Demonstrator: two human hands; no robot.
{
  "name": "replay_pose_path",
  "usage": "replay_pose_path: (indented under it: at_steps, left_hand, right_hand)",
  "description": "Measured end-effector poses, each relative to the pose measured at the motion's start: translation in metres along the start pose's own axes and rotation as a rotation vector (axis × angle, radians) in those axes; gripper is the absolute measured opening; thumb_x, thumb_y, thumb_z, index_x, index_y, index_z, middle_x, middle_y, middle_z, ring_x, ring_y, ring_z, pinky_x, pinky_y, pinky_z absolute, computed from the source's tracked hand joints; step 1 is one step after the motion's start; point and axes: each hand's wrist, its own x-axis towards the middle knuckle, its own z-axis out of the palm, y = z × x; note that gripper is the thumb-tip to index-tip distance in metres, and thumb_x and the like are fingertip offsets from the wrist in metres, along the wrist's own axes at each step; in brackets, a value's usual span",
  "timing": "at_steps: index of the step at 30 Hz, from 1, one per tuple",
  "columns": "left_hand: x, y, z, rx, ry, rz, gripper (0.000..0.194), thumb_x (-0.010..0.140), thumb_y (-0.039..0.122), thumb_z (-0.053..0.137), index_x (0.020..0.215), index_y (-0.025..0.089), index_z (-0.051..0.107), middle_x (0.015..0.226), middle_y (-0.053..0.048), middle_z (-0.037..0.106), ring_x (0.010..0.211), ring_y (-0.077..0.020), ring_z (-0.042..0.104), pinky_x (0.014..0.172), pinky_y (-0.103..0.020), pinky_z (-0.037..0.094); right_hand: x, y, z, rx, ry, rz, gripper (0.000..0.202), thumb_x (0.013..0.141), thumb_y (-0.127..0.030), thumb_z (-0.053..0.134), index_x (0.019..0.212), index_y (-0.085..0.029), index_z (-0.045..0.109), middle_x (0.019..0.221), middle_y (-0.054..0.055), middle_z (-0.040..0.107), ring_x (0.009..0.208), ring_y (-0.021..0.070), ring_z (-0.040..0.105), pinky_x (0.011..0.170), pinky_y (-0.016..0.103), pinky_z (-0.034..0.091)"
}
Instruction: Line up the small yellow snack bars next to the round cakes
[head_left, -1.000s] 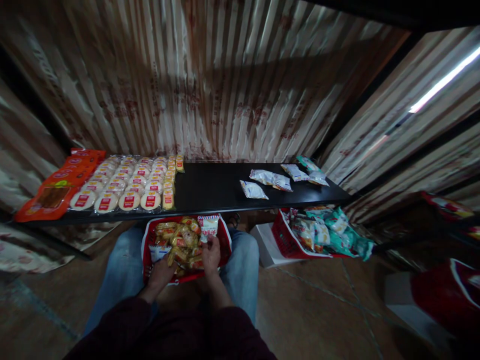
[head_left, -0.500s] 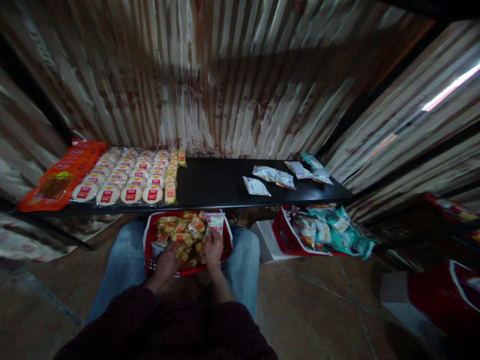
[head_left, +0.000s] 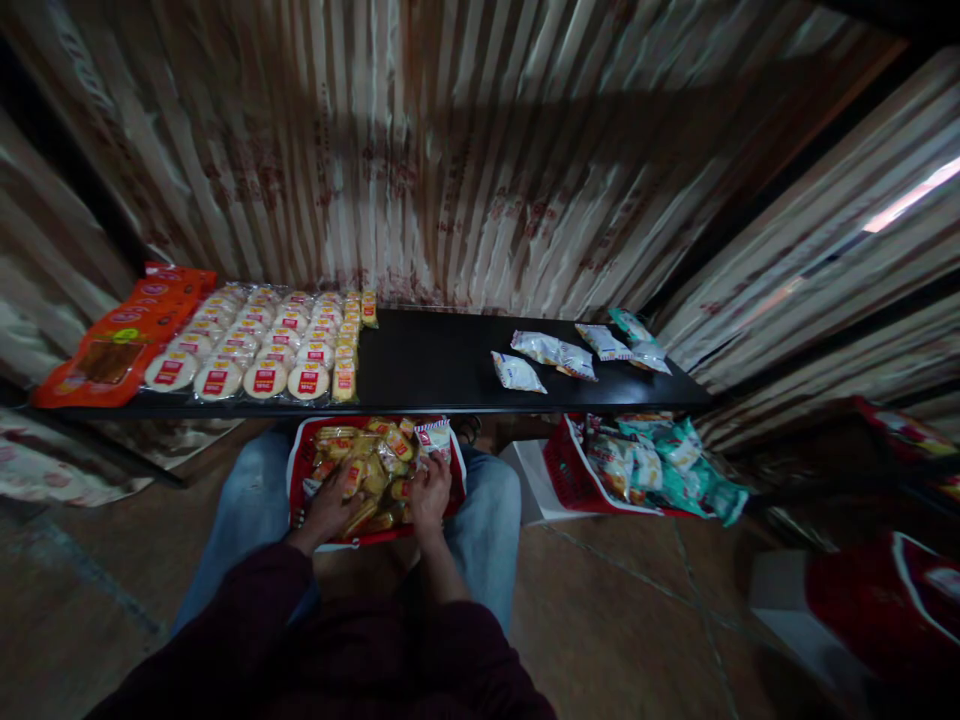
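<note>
A red basket with a white rim point(head_left: 294, 470) rests between my knees, filled with small yellow packets point(head_left: 386, 455). My left hand point(head_left: 334, 507) lies on the packets at the basket's left side, fingers apart. On the right side, my right hand point(head_left: 430, 493) is over the packets with its fingers spread, its fingertips near a white packet with a striped edge point(head_left: 433, 438). Beyond the basket, a black shelf point(head_left: 427, 360) bears rows of round wrapped crackers point(head_left: 264, 378) and a column of yellow packets point(head_left: 345, 358) on its left part.
An orange bag point(head_left: 124, 335) lies at the shelf's left end. Several white packets point(head_left: 517, 372) are on its right part. A second red basket point(head_left: 562, 468) with teal and white bags stands right of my knee. Another red container point(head_left: 855, 600) is at the far right.
My left hand has moved slightly, its fingers now more spread over the packets. My right hand's fingers have opened out beside the white packet. The view has shifted slightly.
</note>
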Motion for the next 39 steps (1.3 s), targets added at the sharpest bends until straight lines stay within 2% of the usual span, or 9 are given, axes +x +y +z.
replay_pose_path:
  at_steps: [3, 7, 13, 17, 20, 25, 31, 34, 39]
  left_hand:
    - [-0.009, -0.008, 0.004, 0.084, -0.037, 0.013, 0.066, 0.074, 0.030, 0.057, 0.136, 0.018, 0.041, 0.133, -0.012, 0.054, 0.130, -0.0260, 0.040, 0.108, -0.038, 0.028]
    - [-0.007, -0.003, 0.006, 0.056, 0.085, -0.094, 0.058, 0.076, 0.027, 0.055, 0.132, 0.015, 0.045, 0.126, -0.014, 0.059, 0.124, -0.0266, 0.047, 0.104, -0.038, 0.032]
    - [0.002, -0.007, -0.001, -0.197, 0.242, -0.336, 0.043, 0.073, 0.031, 0.060, 0.112, 0.011, 0.060, 0.113, -0.016, 0.065, 0.112, -0.0273, 0.057, 0.097, -0.037, 0.038]
    - [0.003, -0.011, -0.005, -0.492, 0.233, -0.374, 0.037, 0.066, 0.039, 0.065, 0.093, 0.014, 0.067, 0.107, -0.012, 0.068, 0.105, -0.0265, 0.060, 0.091, -0.036, 0.044]
    - [0.002, -0.010, -0.004, -0.626, 0.150, -0.370, 0.045, 0.060, 0.043, 0.069, 0.095, 0.014, 0.068, 0.108, -0.013, 0.068, 0.104, -0.0279, 0.061, 0.089, -0.038, 0.045]
    - [0.001, -0.012, 0.003, -0.615, 0.001, -0.241, 0.055, 0.048, 0.040, 0.077, 0.096, 0.016, 0.067, 0.113, -0.014, 0.066, 0.111, -0.0288, 0.057, 0.095, -0.038, 0.043]
    - [0.003, -0.019, 0.009, -0.501, -0.022, -0.274, 0.062, 0.049, 0.032, 0.076, 0.107, 0.014, 0.063, 0.092, -0.009, 0.069, 0.084, -0.0229, 0.064, 0.081, -0.036, 0.049]
    - [0.002, -0.012, 0.004, -0.563, 0.025, -0.324, 0.057, 0.051, 0.029, 0.076, 0.105, 0.016, 0.064, 0.095, -0.008, 0.068, 0.090, -0.0226, 0.063, 0.079, -0.033, 0.048]
    - [-0.007, 0.005, -0.008, -0.799, 0.053, -0.451, 0.062, 0.061, 0.036, 0.073, 0.116, 0.015, 0.058, 0.101, -0.010, 0.066, 0.082, -0.0179, 0.064, 0.066, -0.026, 0.048]
  right_hand:
    - [-0.008, -0.008, 0.005, 0.010, -0.207, -0.054, 0.032, 0.075, -0.010, 0.042, 0.095, -0.016, 0.067, 0.101, 0.010, 0.066, 0.098, 0.0207, 0.058, 0.093, 0.036, 0.044]
    - [-0.028, -0.018, 0.016, 0.004, -0.471, -0.098, 0.036, 0.074, -0.011, 0.050, 0.107, -0.020, 0.065, 0.106, 0.009, 0.067, 0.100, 0.0215, 0.060, 0.092, 0.035, 0.045]
    - [-0.033, -0.011, 0.018, 0.320, -0.723, 0.115, 0.038, 0.072, -0.024, 0.060, 0.110, -0.024, 0.064, 0.105, 0.005, 0.068, 0.097, 0.0215, 0.063, 0.088, 0.038, 0.049]
    - [-0.027, -0.005, 0.021, 0.535, -0.662, 0.217, 0.041, 0.074, -0.025, 0.056, 0.116, -0.026, 0.061, 0.111, 0.003, 0.067, 0.100, 0.0187, 0.063, 0.090, 0.037, 0.050]
    - [-0.026, -0.003, 0.025, 0.418, -0.498, 0.171, 0.039, 0.071, -0.020, 0.057, 0.109, -0.024, 0.064, 0.113, 0.003, 0.066, 0.109, 0.0192, 0.059, 0.096, 0.036, 0.046]
    - [-0.026, -0.007, 0.026, 0.232, -0.336, 0.189, 0.036, 0.073, -0.017, 0.049, 0.105, -0.019, 0.066, 0.099, 0.006, 0.070, 0.091, 0.0189, 0.066, 0.087, 0.033, 0.050]
    - [-0.029, -0.027, 0.015, 0.048, -0.378, -0.090, 0.029, 0.073, -0.016, 0.052, 0.095, -0.019, 0.070, 0.104, 0.007, 0.069, 0.105, 0.0213, 0.059, 0.098, 0.039, 0.042]
    - [-0.030, -0.039, 0.008, -0.012, -0.400, -0.203, 0.030, 0.073, -0.012, 0.051, 0.094, -0.021, 0.070, 0.104, 0.006, 0.070, 0.114, 0.0222, 0.053, 0.102, 0.041, 0.038]
    - [-0.032, -0.049, 0.004, 0.028, -0.418, -0.216, 0.033, 0.076, -0.014, 0.049, 0.102, -0.018, 0.068, 0.109, 0.009, 0.067, 0.110, 0.0219, 0.055, 0.100, 0.040, 0.041]
